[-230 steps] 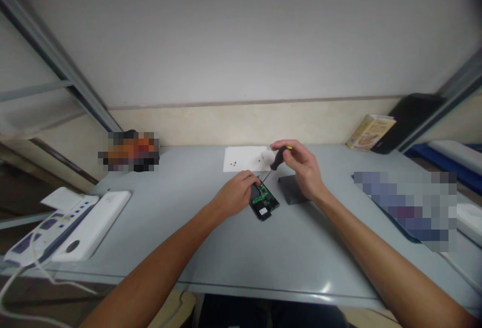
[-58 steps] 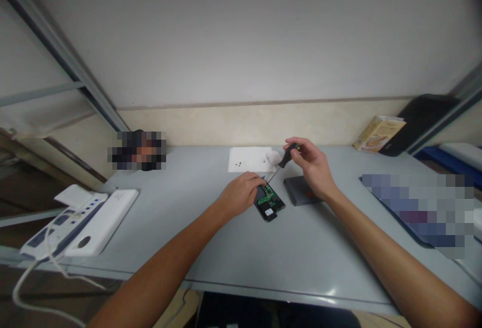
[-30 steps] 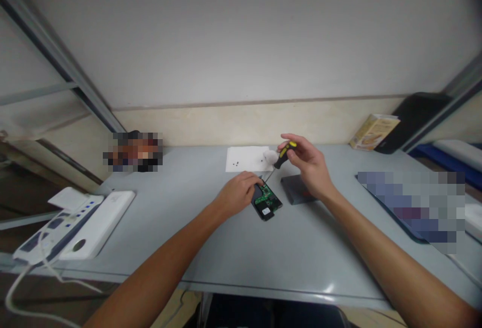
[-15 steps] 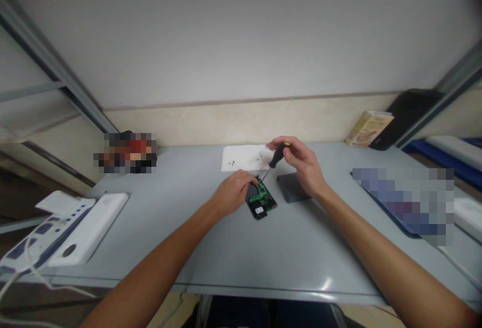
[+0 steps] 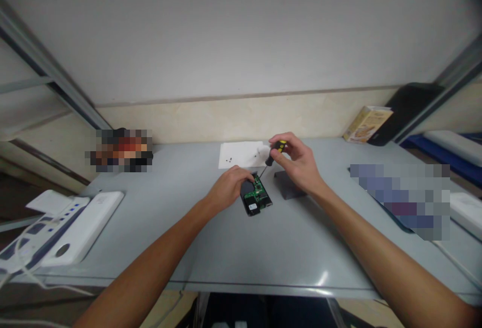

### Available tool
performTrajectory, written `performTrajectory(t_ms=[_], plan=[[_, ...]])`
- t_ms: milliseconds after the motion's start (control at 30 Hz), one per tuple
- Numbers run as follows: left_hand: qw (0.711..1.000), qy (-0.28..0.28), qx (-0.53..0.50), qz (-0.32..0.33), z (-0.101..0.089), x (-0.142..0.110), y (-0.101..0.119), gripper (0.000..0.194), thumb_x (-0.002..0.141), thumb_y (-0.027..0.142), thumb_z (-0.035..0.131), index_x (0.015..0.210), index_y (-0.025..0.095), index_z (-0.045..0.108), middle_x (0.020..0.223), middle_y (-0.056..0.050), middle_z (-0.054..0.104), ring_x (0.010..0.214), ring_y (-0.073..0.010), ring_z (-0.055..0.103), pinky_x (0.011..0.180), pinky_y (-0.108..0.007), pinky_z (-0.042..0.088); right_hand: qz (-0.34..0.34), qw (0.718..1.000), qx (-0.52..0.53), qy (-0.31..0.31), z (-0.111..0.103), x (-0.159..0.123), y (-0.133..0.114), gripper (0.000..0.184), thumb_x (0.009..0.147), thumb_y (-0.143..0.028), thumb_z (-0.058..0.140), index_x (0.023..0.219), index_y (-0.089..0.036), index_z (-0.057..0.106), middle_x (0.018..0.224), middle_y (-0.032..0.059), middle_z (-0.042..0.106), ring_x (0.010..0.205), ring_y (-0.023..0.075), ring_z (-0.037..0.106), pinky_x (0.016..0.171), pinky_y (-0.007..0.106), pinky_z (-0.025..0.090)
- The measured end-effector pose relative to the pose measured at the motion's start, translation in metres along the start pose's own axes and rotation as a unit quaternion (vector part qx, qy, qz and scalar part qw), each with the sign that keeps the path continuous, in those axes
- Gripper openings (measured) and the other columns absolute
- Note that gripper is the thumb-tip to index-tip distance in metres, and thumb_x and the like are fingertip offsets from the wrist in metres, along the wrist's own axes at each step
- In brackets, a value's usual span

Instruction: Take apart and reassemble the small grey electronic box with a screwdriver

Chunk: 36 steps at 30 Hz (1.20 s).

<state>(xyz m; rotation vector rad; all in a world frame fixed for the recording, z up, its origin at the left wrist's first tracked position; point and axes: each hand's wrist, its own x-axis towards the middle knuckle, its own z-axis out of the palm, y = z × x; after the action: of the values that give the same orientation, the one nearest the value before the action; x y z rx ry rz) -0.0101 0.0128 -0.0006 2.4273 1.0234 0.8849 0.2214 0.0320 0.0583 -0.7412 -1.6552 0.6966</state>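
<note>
A small hard drive point(image 5: 258, 198) with a green circuit board lies on the grey table. My left hand point(image 5: 227, 187) grips its upper left side, fingertips resting near the board's far end. In my right hand point(image 5: 299, 161) is a black and yellow screwdriver point(image 5: 277, 151), held by the handle between thumb and fingers. Its thin shaft slants down to the board's far right edge, close to my left fingertips; whether the tip sits in a screw is too small to tell. A dark grey cover point(image 5: 288, 186) lies partly under my right hand.
Behind the drive is a white paper point(image 5: 241, 153) with several tiny dark screws on it. A power strip point(image 5: 56, 227) and a white flat device point(image 5: 88, 225) stand at left. A yellow box point(image 5: 367, 124) leans at the back right, near a blurred blue item point(image 5: 399, 200).
My right fingers have shifted around the screwdriver handle, showing more of its yellow part. The tip stays at the same corner of the board. My left hand keeps its hold; the whole view shifts slightly.
</note>
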Motion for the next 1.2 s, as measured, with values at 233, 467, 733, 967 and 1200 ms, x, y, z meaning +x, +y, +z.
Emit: performTrajectory(t_ms=[233,467,733,967,1200], plan=[[1.000,0.010,-0.010,-0.002,0.001,0.000,-0.003,0.031,0.100,0.007,0.046,0.100,0.022,0.074,0.103,-0.003,0.078,0.098,-0.0203,0.064,0.092,-0.033,0.051,0.017,0.998,0.045,-0.030,-0.001,-0.001,0.001,0.029,0.099,-0.037,0.063,0.128,-0.033,0.067,0.113,0.0032,0.070,0.102,0.0212,0.066,0.093,0.039,0.053],[1.000,0.009,-0.016,-0.010,-0.001,0.000,-0.003,0.032,0.098,0.004,0.048,0.098,0.023,0.075,0.102,-0.003,0.077,0.097,-0.0205,0.065,0.091,-0.034,0.051,-0.007,1.000,0.009,-0.002,0.002,-0.002,0.003,0.017,0.093,-0.036,0.072,0.109,-0.030,0.071,0.112,0.0028,0.066,0.100,0.0202,0.064,0.090,0.037,0.053],[1.000,0.016,-0.018,-0.012,0.000,0.001,0.000,0.031,0.099,0.007,0.046,0.097,0.022,0.073,0.102,-0.004,0.077,0.098,-0.0211,0.065,0.092,-0.036,0.052,0.012,0.998,0.053,-0.033,0.004,-0.003,-0.001,0.024,0.098,-0.036,0.064,0.122,-0.032,0.065,0.116,0.0031,0.068,0.105,0.0207,0.065,0.092,0.037,0.054],[0.998,0.062,0.008,0.007,0.000,0.003,0.008,0.023,0.099,0.010,0.051,0.104,0.022,0.071,0.112,-0.004,0.076,0.108,-0.0213,0.065,0.109,-0.045,0.044,0.026,0.998,0.052,-0.010,0.006,-0.003,0.004,0.032,0.095,-0.038,0.069,0.126,-0.031,0.062,0.111,0.0036,0.067,0.098,0.0190,0.066,0.084,0.034,0.057],[0.997,0.072,0.024,0.004,-0.002,0.003,0.015,0.016,0.100,0.018,0.056,0.107,0.023,0.070,0.111,-0.004,0.075,0.109,-0.0213,0.065,0.111,-0.046,0.042,0.036,0.999,0.031,-0.001,0.008,-0.004,0.002,0.033,0.091,-0.031,0.072,0.123,-0.031,0.064,0.109,0.0032,0.068,0.093,0.0190,0.071,0.082,0.036,0.060]])
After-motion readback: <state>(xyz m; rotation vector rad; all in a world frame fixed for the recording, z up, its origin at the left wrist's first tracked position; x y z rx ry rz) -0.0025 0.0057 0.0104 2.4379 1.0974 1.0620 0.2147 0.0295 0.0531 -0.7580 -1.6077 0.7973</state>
